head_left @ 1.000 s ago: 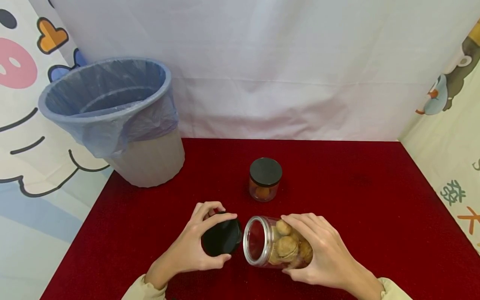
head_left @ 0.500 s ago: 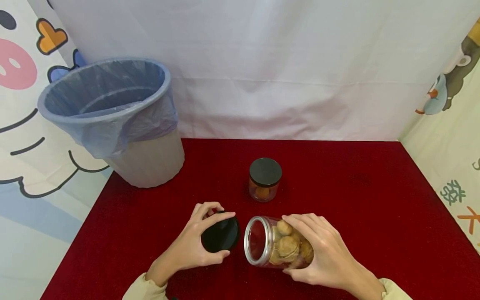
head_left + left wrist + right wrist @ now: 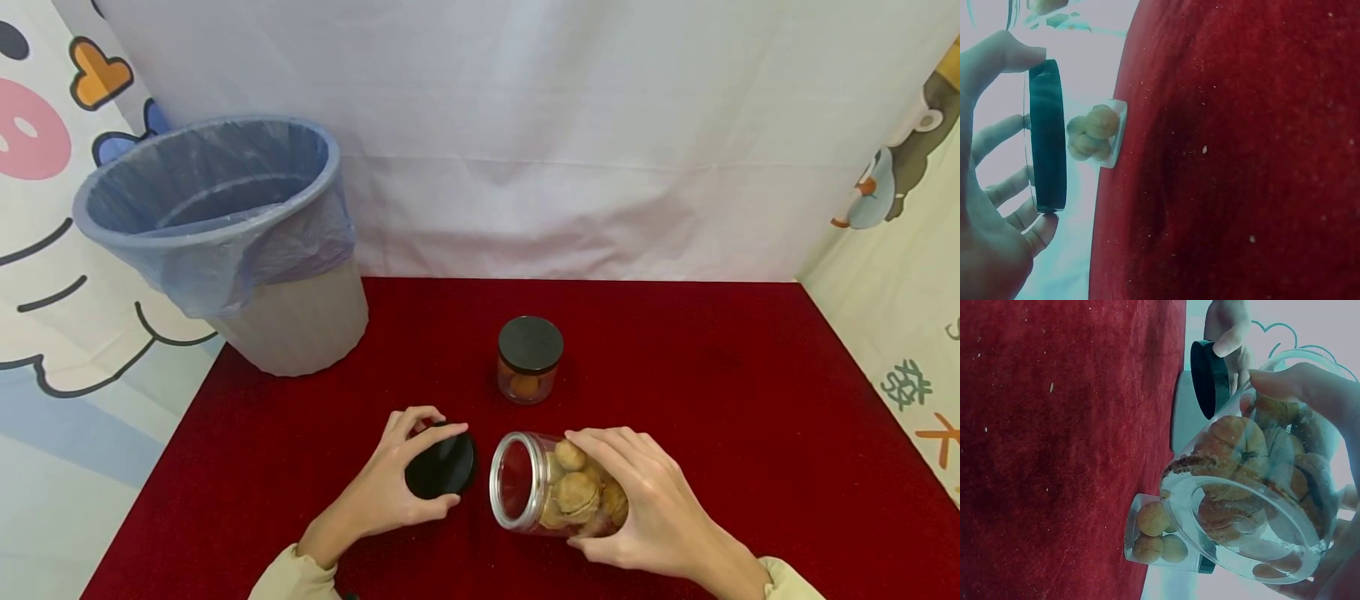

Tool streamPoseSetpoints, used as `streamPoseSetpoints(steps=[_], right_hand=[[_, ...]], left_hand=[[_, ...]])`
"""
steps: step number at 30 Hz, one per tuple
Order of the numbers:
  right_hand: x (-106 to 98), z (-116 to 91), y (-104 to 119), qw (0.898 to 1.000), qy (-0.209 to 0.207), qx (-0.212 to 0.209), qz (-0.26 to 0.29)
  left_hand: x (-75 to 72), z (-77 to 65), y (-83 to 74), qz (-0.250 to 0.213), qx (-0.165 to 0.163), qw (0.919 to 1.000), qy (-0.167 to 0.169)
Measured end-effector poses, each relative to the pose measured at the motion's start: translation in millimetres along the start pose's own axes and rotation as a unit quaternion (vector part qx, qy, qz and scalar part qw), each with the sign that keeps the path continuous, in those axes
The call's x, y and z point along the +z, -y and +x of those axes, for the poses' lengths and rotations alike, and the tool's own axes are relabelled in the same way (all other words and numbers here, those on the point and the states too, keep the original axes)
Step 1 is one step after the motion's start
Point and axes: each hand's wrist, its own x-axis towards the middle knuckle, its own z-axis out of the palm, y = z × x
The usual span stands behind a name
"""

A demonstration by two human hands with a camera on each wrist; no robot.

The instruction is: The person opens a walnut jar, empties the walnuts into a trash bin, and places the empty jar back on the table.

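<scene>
My left hand point(image 3: 390, 483) grips a round black lid point(image 3: 439, 465) at its rim, thumb on one side and fingers on the other. To its right, my right hand point(image 3: 645, 500) holds a clear plastic jar point(image 3: 517, 483) around its body. That jar is tipped sideways, its uncovered mouth facing the lid across a small gap. Several walnuts point(image 3: 577, 493) lie inside it, towards the base. Through the jar's clear bottom point(image 3: 1235, 531) they also show in the right wrist view. Behind both hands stands a smaller jar point(image 3: 529, 354), upright and capped in black, with walnuts point(image 3: 1150, 519) inside.
A pale bin point(image 3: 292, 317) with a blue bag liner stands at the back left. The red tabletop point(image 3: 720, 375) meets a white cloth backdrop point(image 3: 570, 142). Printed cloth panels point(image 3: 900, 350) border both sides.
The lid in my left hand has shifted slightly and turned, widening its gap to the jar's mouth. My right hand and its jar have barely moved.
</scene>
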Motion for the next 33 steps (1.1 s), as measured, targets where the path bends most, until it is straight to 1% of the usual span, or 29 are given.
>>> streamPoseSetpoints(steps=[10, 21, 25, 33], right_hand=[[1, -1, 0, 1.000, 0.010, 0.007, 0.007], [1, -1, -1, 0.999, 0.031, 0.023, 0.015], [2, 0, -2, 0.999, 0.033, 0.025, 0.015], [3, 0, -2, 0.999, 0.035, 0.027, 0.016]], left_hand=[[8.4, -1.5, 4.7, -0.003, -0.042, 0.9989, 0.018], [14.9, -0.5, 7.8, -0.005, -0.079, 0.9959, 0.045], [15.9, 0.3, 8.6, -0.007, -0.088, 0.9949, 0.050], [17.9, 0.8, 10.7, 0.013, -0.098, 0.9935, 0.056]])
